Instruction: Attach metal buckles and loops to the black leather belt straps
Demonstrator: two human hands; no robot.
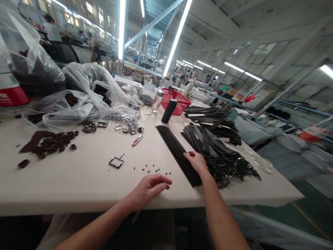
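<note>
Dark flat straps (174, 149) lie side by side in a long row on the table. My right hand (197, 162) rests on the right side of this row, fingers stretched out and touching the straps; no strap is lifted. My left hand (151, 189) hovers above the table's front part, thumb and forefinger slightly apart, with nothing visible between them. Just beyond it are several tiny dark pieces (148, 170). A dark rectangular buckle (116, 162) lies farther left, and pink-handled thread snips (137, 140) lie behind these pieces.
Right of my right hand spreads a pile of black belts with buckles (221, 156). Brown loops (56, 144) are heaped at left, before clear plastic bags (85, 86). A black cylinder (169, 111), a glass bottle (157, 101) and a red basket (179, 100) stand behind.
</note>
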